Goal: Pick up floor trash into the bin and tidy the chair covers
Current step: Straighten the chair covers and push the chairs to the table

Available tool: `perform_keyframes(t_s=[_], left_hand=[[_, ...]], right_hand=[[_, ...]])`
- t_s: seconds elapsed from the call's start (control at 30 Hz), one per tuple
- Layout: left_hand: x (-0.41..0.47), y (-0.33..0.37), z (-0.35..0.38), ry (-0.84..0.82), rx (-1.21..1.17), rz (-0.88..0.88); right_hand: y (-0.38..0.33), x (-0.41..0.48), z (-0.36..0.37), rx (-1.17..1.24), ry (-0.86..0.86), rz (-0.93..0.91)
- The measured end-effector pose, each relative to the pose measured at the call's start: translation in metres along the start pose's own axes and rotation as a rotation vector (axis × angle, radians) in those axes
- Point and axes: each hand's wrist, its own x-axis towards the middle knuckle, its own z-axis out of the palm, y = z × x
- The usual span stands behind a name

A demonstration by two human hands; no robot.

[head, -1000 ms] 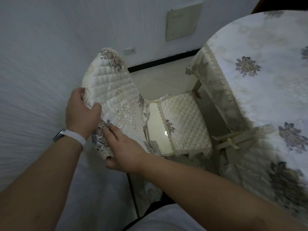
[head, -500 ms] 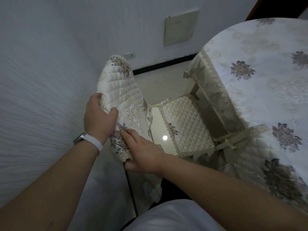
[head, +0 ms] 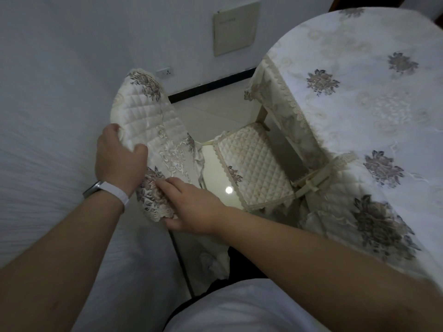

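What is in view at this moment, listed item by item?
chair-back cover: one, cream quilted with grey-purple flowers, held up near the left wall.
seat cushion: one, cream quilted, on the chair beside the table.
tablecloth: one, white with grey flowers, over the round table at right.
wall plate: one, beige, high on the far wall.
socket: one, white, low on the far wall.
wristband: one, white, on the left wrist.
left hand: one, grips the cover's left edge.
right hand: one, pinches the cover's lacy lower edge.
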Motion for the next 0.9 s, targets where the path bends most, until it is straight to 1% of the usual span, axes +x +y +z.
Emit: perform_keyframes(t_s=[0.07,0.17,0.27,0.37,0.5,0.6,0.73,0.9], left_hand=[[-0.003,0.002,0.001,0.002,0.098,0.084],[-0.010,0.010,0.004,-0.020,0.223,0.284],[-0.024,0.024,0.011,-0.090,0.213,0.426],[-0.048,0.041,0.025,-0.201,0.234,0.575],[-0.091,0.071,0.058,-0.390,0.220,0.831],[-0.121,0.110,0.083,-0.449,0.178,0.996],[-0.155,0.162,0.109,-0.512,0.144,1.137],[-0.181,0.210,0.141,-0.595,0.135,1.272]], right_hand=[[0.006,-0.014,-0.009,-0.050,0.029,-0.001],[0.022,-0.046,-0.024,-0.122,0.102,0.044],[0.040,-0.072,-0.040,-0.212,0.139,0.113],[0.058,-0.095,-0.058,-0.290,0.206,0.180],[0.080,-0.133,-0.089,-0.369,0.288,0.339],[0.100,-0.171,-0.110,-0.428,0.332,0.450],[0.120,-0.225,-0.128,-0.489,0.369,0.580],[0.120,-0.263,-0.139,-0.520,0.503,0.646]])
